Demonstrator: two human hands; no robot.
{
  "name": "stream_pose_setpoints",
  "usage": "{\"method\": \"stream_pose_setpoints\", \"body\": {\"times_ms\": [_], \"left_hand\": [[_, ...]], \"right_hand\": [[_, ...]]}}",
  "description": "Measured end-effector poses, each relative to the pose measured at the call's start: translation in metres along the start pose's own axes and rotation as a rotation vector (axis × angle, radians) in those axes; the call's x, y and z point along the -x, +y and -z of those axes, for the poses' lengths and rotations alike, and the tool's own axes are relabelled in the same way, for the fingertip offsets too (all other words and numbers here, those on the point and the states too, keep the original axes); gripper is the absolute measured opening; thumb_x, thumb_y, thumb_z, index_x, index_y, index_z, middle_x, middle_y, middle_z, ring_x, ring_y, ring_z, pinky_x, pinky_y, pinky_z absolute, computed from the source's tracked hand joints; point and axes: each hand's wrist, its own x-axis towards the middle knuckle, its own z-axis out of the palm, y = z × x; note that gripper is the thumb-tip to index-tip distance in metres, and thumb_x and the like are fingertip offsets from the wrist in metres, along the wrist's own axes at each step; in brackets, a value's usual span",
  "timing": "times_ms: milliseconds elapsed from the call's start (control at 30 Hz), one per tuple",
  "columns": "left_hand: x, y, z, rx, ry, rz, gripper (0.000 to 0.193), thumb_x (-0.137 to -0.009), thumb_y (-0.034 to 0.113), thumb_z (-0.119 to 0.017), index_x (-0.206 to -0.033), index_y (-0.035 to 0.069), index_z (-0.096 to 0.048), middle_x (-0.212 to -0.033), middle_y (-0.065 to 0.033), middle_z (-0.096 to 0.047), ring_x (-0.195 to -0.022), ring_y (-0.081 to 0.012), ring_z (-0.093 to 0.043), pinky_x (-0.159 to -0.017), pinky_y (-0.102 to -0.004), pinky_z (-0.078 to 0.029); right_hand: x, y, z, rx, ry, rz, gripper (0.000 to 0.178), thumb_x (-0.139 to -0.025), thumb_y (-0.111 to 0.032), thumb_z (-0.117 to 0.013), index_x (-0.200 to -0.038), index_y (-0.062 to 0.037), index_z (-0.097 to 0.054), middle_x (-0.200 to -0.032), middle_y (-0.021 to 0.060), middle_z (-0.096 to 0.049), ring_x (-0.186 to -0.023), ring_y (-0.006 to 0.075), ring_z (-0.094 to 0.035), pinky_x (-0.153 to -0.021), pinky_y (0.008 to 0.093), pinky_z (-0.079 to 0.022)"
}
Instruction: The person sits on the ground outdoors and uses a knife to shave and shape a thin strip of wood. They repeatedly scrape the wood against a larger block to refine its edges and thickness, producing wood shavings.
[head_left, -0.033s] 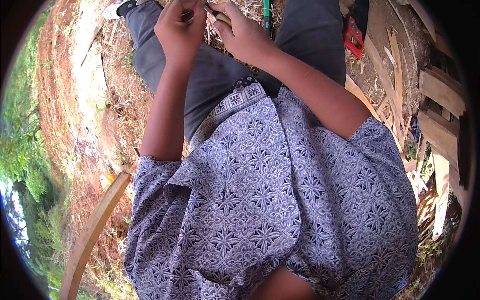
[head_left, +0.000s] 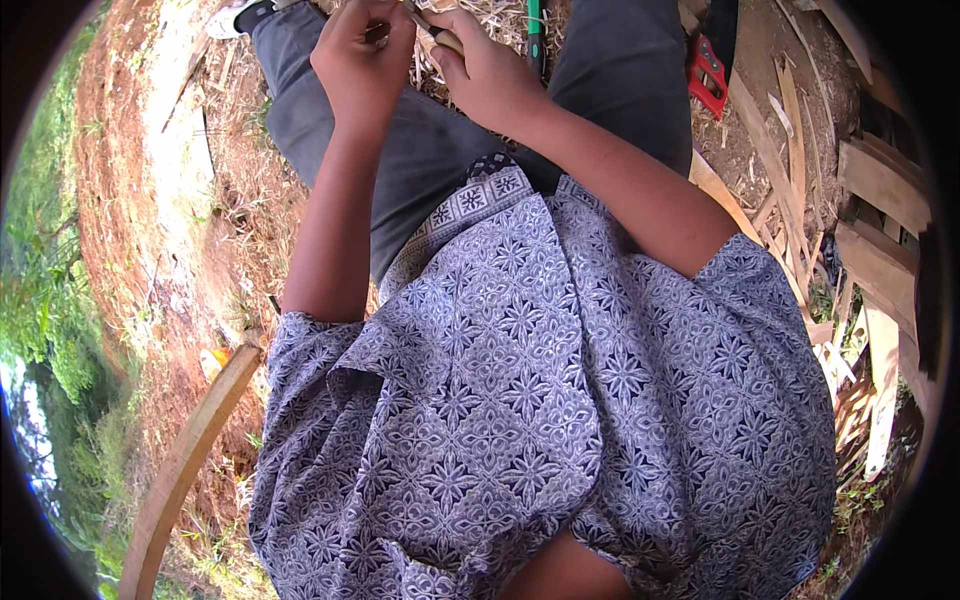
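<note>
At the top edge of the view, my left hand (head_left: pixel 362 62) is closed in a pinch. Whatever it holds is too hidden to name. Beside it, my right hand (head_left: pixel 490 75) grips a hand tool with a pale wooden handle (head_left: pixel 448 40) and a dark collar. The tool's front end points toward the left fingers, but its tip is lost at the picture's edge, so its exact kind does not show. Both hands are close together above the gap between my legs, over ground strewn with shavings.
A green and black handle (head_left: pixel 537 38) lies between my legs. To the right of my knee is a saw with a red grip (head_left: pixel 707 78). Wood strips and boards (head_left: pixel 885 185) pile up at right. A curved timber piece (head_left: pixel 190 465) stands at lower left.
Both hands have shifted very slightly, with the left hand a touch further right. The grip on the tool stays the same.
</note>
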Motion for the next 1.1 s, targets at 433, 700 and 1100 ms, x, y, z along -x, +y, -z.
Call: {"method": "stream_pose_setpoints", "body": {"times_ms": [433, 700, 1100], "left_hand": [[0.001, 0.004, -0.003, 0.011, 0.006, 0.023, 0.011, -0.089, 0.008, -0.078, -0.093, -0.001, -0.074, -0.084, -0.0077, -0.074, -0.077, -0.0116, -0.073, -0.072, -0.0256, -0.058], [-0.002, -0.005, -0.005, 0.022, 0.011, 0.012, 0.011, -0.089, 0.008, -0.077, -0.094, -0.002, -0.074, -0.085, -0.0074, -0.074, -0.078, -0.0122, -0.072, -0.073, -0.0262, -0.058], [-0.007, -0.005, 0.002, 0.002, 0.052, -0.016, 0.009, -0.086, 0.004, -0.077, -0.086, -0.001, -0.07, -0.08, -0.0092, -0.07, -0.07, -0.0136, -0.07, -0.065, -0.0255, -0.056]], "right_hand": [[-0.003, 0.009, -0.008, -0.019, 0.036, 0.042, 0.04, -0.103, -0.019, -0.056, -0.141, -0.0138, -0.047, -0.105, 0.0218, -0.073, -0.093, 0.0399, -0.072, -0.078, 0.0459, -0.056], [-0.011, 0.039, -0.004, 0.053, -0.094, -0.12, 0.044, -0.102, -0.021, -0.058, -0.143, -0.0145, -0.047, -0.118, 0.0205, -0.07, -0.101, 0.0386, -0.071, -0.083, 0.0455, -0.055], [-0.011, 0.058, -0.016, 0.007, -0.106, -0.147, 0.043, -0.103, -0.026, -0.056, -0.144, -0.0173, -0.048, -0.107, 0.0196, -0.072, -0.096, 0.0369, -0.072, -0.084, 0.0457, -0.054]]}}
